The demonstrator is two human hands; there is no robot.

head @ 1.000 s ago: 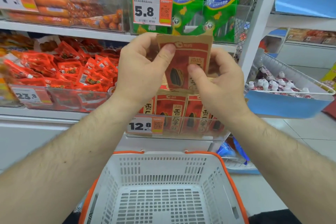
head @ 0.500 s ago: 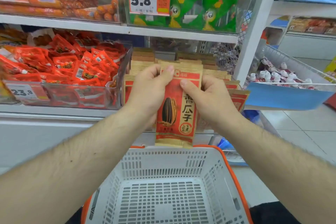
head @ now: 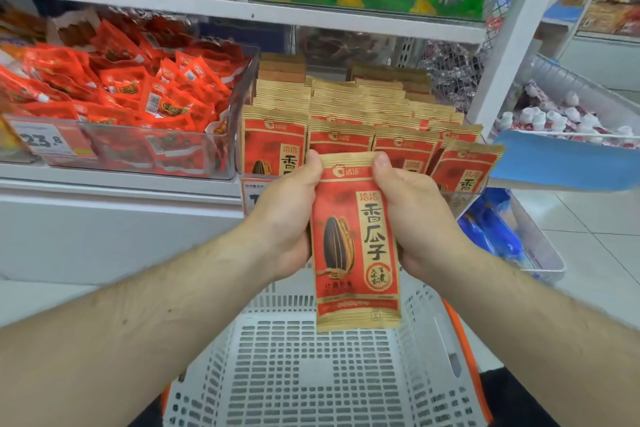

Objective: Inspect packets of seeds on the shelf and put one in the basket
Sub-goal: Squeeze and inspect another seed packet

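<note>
My left hand (head: 287, 215) and right hand (head: 412, 218) both grip one seed packet (head: 356, 246), each thumb pressed on its upper front corner, fingers curled behind its side edges. I hold the packet upright, printed face toward me, a sunflower seed drawn beside large characters. Its lower edge hangs over the far rim of the white basket (head: 311, 374), above the open interior, touching nothing there. Beyond my hands, rows of matching seed packets (head: 341, 139) stand upright on the shelf (head: 121, 184), filling the compartment just behind the held one. Left of them a clear bin (head: 221, 152) holds loose red sachets (head: 138, 94). At right, a blue tray (head: 561, 163) carries small white-capped items.
</note>
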